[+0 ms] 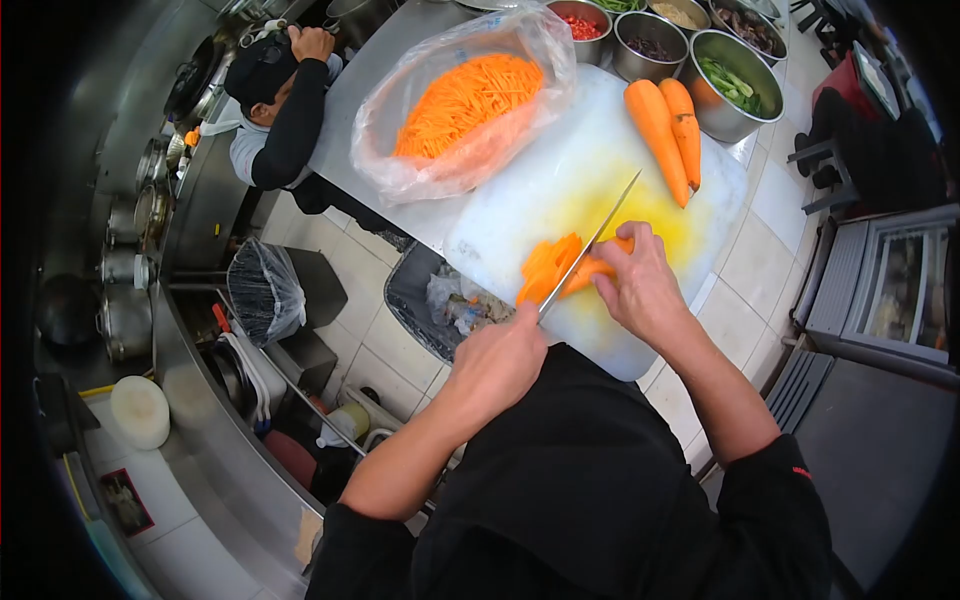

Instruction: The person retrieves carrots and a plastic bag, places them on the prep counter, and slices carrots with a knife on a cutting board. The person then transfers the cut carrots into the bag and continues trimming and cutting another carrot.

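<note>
My left hand is closed round the handle of a kitchen knife, whose long blade points away up and to the right. Beneath the blade, on the white cutting board, lie thin carrot slices. My right hand presses with bent fingers on a piece of carrot just right of the blade; the fingers partly hide it. Farther up the board rest two whole peeled carrots, a larger one and a slimmer one. Yellow stains mark the board's middle.
An open plastic bag of shredded carrot sits at the board's upper left. Metal pots with cut vegetables line the far side. A lined bin stands below the table's left edge. Another person leans at the upper left.
</note>
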Action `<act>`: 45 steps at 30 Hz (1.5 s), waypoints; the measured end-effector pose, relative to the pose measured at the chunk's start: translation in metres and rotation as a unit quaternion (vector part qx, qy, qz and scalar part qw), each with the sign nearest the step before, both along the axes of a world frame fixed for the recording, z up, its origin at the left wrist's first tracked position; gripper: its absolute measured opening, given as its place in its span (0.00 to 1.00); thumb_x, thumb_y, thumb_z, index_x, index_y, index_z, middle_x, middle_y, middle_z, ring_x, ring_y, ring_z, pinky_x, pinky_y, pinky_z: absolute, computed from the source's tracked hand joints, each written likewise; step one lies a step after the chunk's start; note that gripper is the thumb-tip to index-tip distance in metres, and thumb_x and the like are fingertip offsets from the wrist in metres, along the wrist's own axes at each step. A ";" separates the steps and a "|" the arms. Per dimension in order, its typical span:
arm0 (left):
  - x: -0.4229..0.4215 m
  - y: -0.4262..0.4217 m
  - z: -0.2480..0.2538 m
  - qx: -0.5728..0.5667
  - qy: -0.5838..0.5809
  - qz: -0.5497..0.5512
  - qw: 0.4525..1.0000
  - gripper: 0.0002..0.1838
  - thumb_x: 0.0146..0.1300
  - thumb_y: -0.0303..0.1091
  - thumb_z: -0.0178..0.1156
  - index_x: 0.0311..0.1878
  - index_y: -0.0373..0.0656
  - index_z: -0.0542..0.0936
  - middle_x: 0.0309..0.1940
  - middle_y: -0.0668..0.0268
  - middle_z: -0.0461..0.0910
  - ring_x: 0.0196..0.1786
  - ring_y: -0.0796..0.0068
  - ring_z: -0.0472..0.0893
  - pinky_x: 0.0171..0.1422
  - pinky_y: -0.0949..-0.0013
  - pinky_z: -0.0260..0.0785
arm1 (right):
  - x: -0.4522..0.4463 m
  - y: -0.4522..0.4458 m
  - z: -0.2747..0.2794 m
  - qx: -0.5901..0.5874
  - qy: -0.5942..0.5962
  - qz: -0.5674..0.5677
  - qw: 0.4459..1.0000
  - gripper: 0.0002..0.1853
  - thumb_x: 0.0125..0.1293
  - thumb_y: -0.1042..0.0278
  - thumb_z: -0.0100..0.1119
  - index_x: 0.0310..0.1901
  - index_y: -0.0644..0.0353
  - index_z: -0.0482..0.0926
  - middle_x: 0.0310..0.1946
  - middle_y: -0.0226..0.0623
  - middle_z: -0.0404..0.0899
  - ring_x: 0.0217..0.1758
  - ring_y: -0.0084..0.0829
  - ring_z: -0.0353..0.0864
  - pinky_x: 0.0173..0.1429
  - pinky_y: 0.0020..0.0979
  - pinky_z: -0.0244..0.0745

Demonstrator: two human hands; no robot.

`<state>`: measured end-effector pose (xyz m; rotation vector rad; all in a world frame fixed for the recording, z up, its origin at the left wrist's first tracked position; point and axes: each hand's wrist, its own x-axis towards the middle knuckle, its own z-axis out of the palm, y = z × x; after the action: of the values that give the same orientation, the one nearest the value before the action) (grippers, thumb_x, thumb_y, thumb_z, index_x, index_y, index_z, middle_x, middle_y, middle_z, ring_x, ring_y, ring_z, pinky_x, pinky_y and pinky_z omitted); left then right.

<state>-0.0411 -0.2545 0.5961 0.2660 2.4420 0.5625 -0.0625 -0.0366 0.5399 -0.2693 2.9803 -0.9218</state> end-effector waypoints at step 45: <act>-0.007 0.008 -0.023 -0.006 0.022 -0.003 1.000 0.13 0.74 0.37 0.50 0.49 0.36 0.69 0.30 0.38 0.83 0.36 0.30 0.83 0.46 0.34 0.73 | -0.003 0.013 -0.001 -0.055 -0.003 0.010 0.998 0.15 0.64 0.75 0.69 0.53 0.57 0.82 0.53 0.51 0.68 0.56 0.52 0.76 0.60 0.42 0.78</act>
<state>-0.0478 -0.2461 0.5733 0.2826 2.4860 0.5437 -0.0653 -0.0232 0.5392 -0.2966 2.9191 -1.0851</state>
